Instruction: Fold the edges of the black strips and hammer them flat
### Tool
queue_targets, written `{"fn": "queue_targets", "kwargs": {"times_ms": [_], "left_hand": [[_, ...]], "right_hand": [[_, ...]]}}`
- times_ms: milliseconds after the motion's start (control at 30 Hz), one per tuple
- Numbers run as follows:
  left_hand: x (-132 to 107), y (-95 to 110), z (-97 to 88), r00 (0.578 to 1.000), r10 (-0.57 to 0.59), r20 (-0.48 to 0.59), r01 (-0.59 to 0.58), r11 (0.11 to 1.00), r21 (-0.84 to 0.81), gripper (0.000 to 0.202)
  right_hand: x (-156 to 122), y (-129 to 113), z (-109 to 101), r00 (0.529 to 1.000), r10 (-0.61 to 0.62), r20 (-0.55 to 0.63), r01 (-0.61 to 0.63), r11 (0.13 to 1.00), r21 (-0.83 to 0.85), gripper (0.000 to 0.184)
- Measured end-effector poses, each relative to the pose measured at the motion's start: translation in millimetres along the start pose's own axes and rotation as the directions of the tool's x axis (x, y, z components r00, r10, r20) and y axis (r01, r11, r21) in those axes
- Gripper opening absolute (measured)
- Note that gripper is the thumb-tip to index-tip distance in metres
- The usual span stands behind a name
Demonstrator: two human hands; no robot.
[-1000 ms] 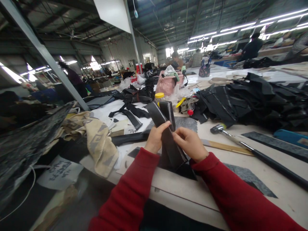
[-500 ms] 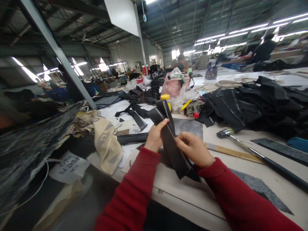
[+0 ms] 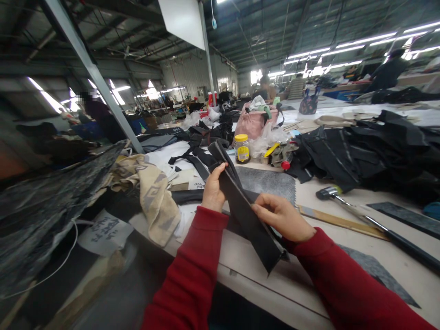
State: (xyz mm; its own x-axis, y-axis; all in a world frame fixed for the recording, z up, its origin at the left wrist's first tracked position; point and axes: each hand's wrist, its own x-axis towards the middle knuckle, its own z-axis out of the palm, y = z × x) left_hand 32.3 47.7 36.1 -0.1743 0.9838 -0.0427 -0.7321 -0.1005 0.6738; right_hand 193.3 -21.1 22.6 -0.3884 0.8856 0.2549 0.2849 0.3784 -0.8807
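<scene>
A long black strip of leather-like material [image 3: 245, 213] is held aslant above the table, folded along its length with a pale raw edge. My left hand [image 3: 215, 189] grips its upper part, thumb on top. Lower down, the fingers of my right hand [image 3: 283, 216] pinch the strip's right edge. The strip's near end hangs free and points toward me. Beneath it, partly hidden, more dark material lies on the pale tabletop [image 3: 237, 263]. Just behind the strip is a grey felt-like sheet [image 3: 271, 181] with a zigzag-cut edge.
To the right lie a hammer [image 3: 378, 224] and a wooden strip [image 3: 343, 222]. A heap of black pieces [image 3: 371, 151] fills the back right. A yellow-lidded jar [image 3: 241, 149] and a pink bag [image 3: 256, 121] stand behind my hands. Patterned cloth [image 3: 156, 197] hangs at the left edge.
The strip has tilted further, its upper end shifting left and its near end moving right and lower. My left hand has moved slightly left and up. The jar now shows more fully.
</scene>
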Motion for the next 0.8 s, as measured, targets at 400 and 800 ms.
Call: {"fn": "queue_targets", "kwargs": {"times_ms": [400,800], "left_hand": [[-17.1,-26.8,4.6,0.975,0.139,0.171,-0.193,0.912,0.362,0.024],[-18.3,-25.4,4.4,0.953,0.252,0.168,-0.303,0.802,0.514,0.024]], "right_hand": [[7.7,7.2,2.9,0.976,0.218,-0.017,-0.204,0.935,0.291,0.033],[5.0,2.2,4.2,0.984,0.167,-0.070,-0.148,0.964,0.219,0.025]]}}
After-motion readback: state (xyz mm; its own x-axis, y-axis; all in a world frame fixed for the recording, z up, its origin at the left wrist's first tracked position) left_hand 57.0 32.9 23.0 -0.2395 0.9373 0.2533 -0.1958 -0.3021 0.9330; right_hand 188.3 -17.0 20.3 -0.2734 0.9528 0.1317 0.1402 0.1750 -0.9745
